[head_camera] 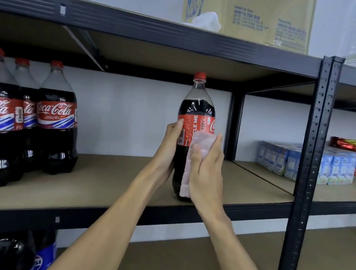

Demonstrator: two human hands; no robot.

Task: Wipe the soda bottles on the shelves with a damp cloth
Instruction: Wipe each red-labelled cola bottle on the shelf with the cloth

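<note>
Dark metal shelving is observed against a white wall. One cola bottle [195, 112] stands upright near the front edge of the middle board [108, 177], well apart from the other cola bottles [56, 116] grouped at left. It is gripped at the label by the left hand [170, 143], fingers curled round it. A pink cloth [204, 140] is held against its right side by the right hand [207, 169], thumb and fingers curved over it.

Left hand [169, 147], right hand [207, 171], seemingly curled
</note>
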